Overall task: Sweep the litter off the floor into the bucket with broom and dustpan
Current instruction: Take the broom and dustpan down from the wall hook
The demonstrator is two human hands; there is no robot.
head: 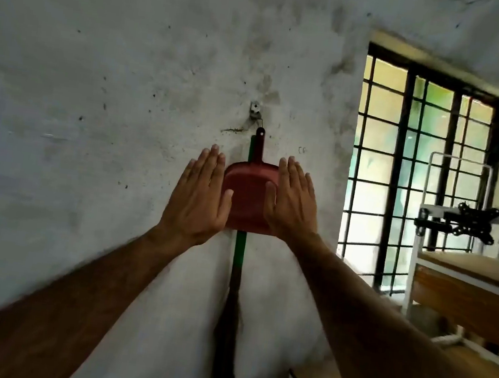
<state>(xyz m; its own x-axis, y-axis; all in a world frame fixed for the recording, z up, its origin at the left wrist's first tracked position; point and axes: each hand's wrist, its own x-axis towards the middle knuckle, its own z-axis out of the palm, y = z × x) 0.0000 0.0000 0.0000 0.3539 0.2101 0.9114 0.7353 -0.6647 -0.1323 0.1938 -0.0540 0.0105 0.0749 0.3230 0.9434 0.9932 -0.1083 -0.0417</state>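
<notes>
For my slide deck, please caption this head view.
Open left hand and right hand flank a red dustpan hanging over a green-handled broom.

Both bare arms reach forward, the left hand (pixel 199 197) and right hand (pixel 293 203) raised side by side, fingers straight (backs toward the camera), holding nothing.
</notes>
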